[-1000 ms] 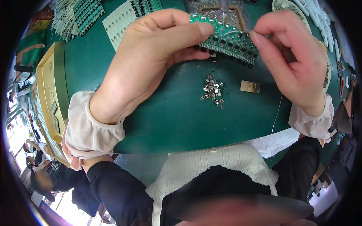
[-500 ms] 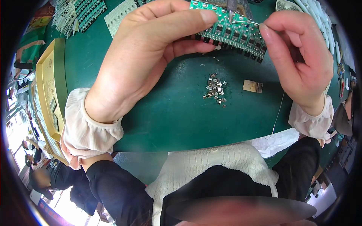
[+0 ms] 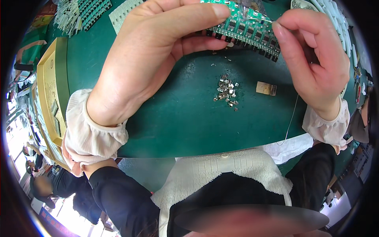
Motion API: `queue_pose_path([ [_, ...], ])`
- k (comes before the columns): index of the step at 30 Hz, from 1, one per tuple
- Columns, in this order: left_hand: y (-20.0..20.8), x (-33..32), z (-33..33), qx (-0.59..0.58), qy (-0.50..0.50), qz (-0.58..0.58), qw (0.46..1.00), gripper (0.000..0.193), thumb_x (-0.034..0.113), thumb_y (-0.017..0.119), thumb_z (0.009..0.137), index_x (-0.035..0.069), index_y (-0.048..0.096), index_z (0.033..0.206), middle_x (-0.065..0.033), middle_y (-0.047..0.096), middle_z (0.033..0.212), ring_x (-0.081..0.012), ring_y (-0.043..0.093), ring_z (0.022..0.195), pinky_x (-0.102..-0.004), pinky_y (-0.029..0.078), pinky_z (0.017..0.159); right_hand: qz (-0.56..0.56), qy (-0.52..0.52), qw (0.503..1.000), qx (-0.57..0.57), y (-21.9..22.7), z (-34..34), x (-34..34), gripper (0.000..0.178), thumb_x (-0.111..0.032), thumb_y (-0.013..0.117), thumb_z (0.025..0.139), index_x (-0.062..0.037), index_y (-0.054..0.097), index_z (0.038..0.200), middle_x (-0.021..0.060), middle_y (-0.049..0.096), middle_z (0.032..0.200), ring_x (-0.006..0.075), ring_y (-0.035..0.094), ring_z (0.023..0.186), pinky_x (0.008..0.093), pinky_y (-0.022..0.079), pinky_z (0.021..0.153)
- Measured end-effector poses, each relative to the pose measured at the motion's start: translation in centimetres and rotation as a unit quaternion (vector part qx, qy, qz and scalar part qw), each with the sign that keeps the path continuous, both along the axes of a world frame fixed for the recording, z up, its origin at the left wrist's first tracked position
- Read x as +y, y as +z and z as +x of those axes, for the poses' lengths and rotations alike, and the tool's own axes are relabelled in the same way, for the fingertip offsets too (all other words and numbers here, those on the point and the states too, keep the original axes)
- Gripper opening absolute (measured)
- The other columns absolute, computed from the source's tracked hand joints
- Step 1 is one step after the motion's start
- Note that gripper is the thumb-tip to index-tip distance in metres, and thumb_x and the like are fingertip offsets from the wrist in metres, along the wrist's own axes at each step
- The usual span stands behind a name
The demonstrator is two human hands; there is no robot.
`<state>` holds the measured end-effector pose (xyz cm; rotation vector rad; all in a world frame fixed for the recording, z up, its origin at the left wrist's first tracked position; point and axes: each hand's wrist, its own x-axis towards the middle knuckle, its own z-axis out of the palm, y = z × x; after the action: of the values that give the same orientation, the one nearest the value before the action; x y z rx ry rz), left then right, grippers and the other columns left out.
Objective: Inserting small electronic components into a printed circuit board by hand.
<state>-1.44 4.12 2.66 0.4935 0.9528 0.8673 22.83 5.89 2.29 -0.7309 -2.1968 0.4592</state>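
Note:
My left hand [image 3: 148,55] grips a green circuit board [image 3: 256,35] by its left end, thumb on top and fingers beneath. The board is tilted, with rows of small black chips and black parts along its lower edge. Between thumb and forefinger, my right hand [image 3: 318,59] pinches a thin solder wire [image 3: 263,19] whose end reaches over the board. The wire's tail hangs below that hand in a loose curve. A soldering iron tip [image 3: 244,11] comes down from the top edge to the board at the wire's end; pale haze blurs the contact point.
On the green table [image 3: 177,130] lie a pile of small shiny metal pieces [image 3: 226,91] and a small tan block [image 3: 265,88]. A yellow box [image 3: 59,87] stands at left. More boards [image 3: 94,12] and white strips [image 3: 66,17] lie far left; white tubes [image 3: 338,23] far right.
The board and my left hand have risen slightly. Haze has appeared around the iron tip. My right hand keeps its pinch on the solder wire, almost in the same place.

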Motion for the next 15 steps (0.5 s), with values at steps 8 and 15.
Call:
queue_pose_path([
  [8, -2.6, -0.9, -1.1, 0.099, -0.048, 0.116, 0.987, 0.015, 0.016, 0.064, 0.097, 0.004, 0.07, 0.106, -0.0022, 0.071, 0.099, -0.0099, 0.068, 0.091, -0.0288, 0.059, 0.082, -0.017, -0.133, 0.986, -0.096, 0.9, 0.3, 2.1, 0.01, 0.0, 0.067, 0.087, 0.0018, 0.064, 0.097, 0.0086, 0.063, 0.077, 0.0149, 0.058, 0.065, 0.0256, 0.044, 0.057],
  [15, -2.4, -2.0, 0.4, 0.097, -0.117, 0.119, 0.981, 0.002, 0.005, 0.066, 0.095, 0.005, 0.068, 0.094, -0.0021, 0.071, 0.092, -0.0097, 0.068, 0.083, -0.0255, 0.056, 0.078, 0.003, -0.358, 0.891, -0.28, 0.6, 4.9, 4.0, 0.01, -0.008, 0.068, 0.081, 0.0001, 0.068, 0.086, 0.0181, 0.063, 0.07, 0.0338, 0.064, 0.065, 0.0396, 0.051, 0.064],
])
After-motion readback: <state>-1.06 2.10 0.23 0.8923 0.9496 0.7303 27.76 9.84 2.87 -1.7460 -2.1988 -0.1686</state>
